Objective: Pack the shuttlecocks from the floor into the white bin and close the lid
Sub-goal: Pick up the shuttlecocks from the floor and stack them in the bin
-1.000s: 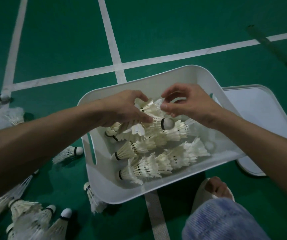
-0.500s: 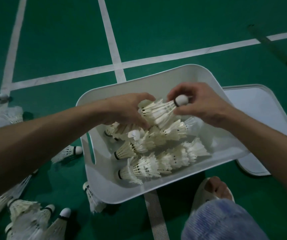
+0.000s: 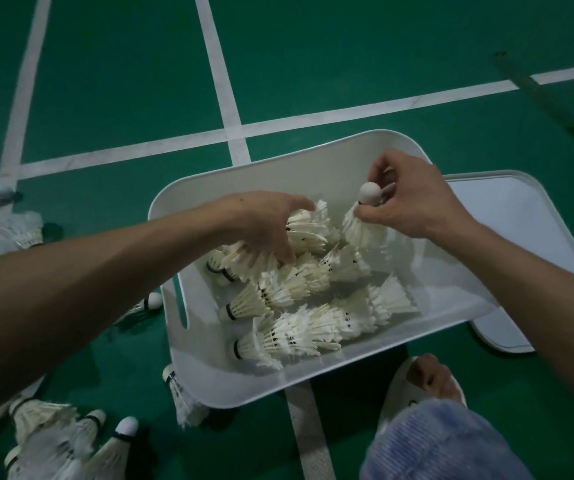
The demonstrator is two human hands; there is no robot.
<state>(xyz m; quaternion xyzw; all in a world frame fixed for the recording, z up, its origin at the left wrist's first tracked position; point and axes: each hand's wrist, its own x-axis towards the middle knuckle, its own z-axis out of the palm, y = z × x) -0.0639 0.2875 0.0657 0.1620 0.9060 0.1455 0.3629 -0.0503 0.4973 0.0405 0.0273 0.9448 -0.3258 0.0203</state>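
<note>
Pinching one shuttlecock [image 3: 363, 233] near the white bin's [image 3: 296, 171] far wall, right fingers [image 3: 380, 168]; left fingers [image 3: 275, 247] gripping a stack [image 3: 308, 230]

White bin [image 3: 230, 386], white shuttlecocks [image 3: 289, 336], green floor [image 3: 347, 46].

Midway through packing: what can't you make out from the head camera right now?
All head view.
1. Floor shuttlecocks: pile cut off by the bottom-left edge, one partly under the left forearm; uncountable.
2. Stack gripped by the left hand: the hand hides how many are nested.
3. Lid: partly behind the white bin and right forearm.
4. Held shuttlecock, pinched by the right hand: feather condition too dim to judge.
</note>
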